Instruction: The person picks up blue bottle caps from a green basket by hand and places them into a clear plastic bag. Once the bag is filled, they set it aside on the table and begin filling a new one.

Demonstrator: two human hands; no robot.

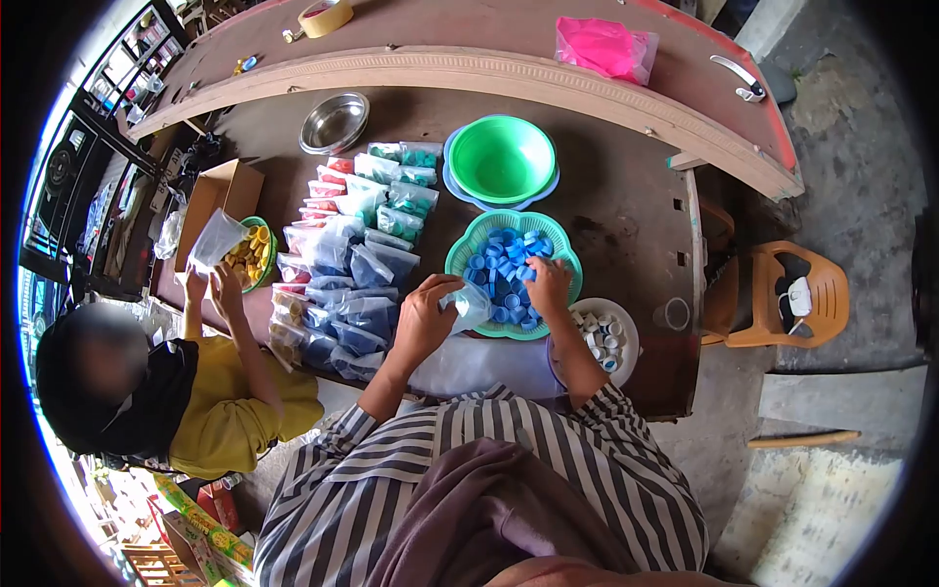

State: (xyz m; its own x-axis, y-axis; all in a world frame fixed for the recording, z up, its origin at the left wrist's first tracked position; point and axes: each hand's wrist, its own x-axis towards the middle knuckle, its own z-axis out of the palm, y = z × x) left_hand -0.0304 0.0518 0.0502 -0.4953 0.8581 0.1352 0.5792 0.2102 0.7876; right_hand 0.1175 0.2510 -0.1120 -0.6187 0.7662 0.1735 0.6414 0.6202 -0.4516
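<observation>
A clear plastic bag point(471, 307) hangs from the closed fingers of my left hand point(426, 315), at the near left rim of a light green scalloped basket point(571, 262). Many blue bottle caps point(506, 256) fill this basket. Over its right part is my right hand point(550, 286), its fingers drawn together at a blue cap. Beside the basket, on the near right, a white bowl point(632, 342) holds white caps point(602, 338). Rows of filled clear bags point(337, 254) lie to the left, with red, green, blue and yellow contents.
A co-worker point(220, 391) at the left holds a bag over a bowl of yellow caps point(256, 256). A steel bowl point(335, 123) and a green bowl point(501, 158) stand farther back. Beyond them runs a raised shelf point(469, 64); an orange chair point(827, 293) stands right.
</observation>
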